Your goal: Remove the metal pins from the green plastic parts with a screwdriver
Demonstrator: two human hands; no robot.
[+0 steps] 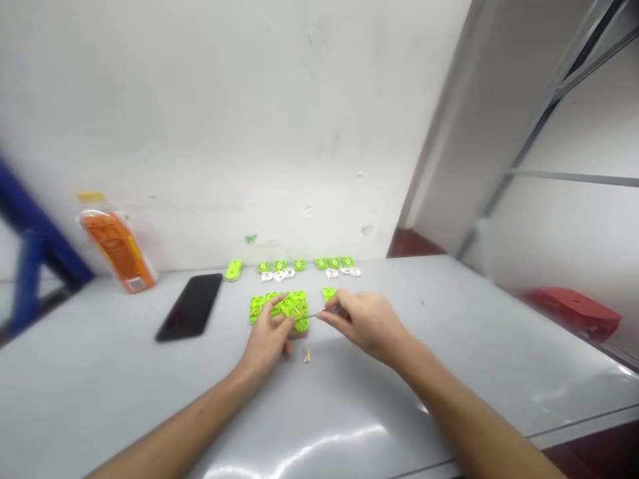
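Note:
My left hand [267, 336] is closed around a lime-green plastic shell [290, 307], its open inner side facing up. In my right hand [369, 322] the fingers pinch a thin screwdriver [312, 315], whose metal shaft reaches left to the shell. Its handle is mostly hidden by the fingers, and I cannot tell whether the tip touches a screw. Just behind the left hand lie more green shells [256, 308] with small parts inside. Another green piece [328, 293] sits beside the right fingertips. A small pale, brass-coloured scrap [307, 356] rests in front of the shell.
Along the wall, small green covers [333, 263] line up behind white rounded pieces [289, 273]. A closed green case [233, 270] lies to their left. Farther left are a black phone [190, 307] and an orange-labelled bottle [118, 247]. A red stool [574, 309] stands beyond the grey table's [449, 332] right edge.

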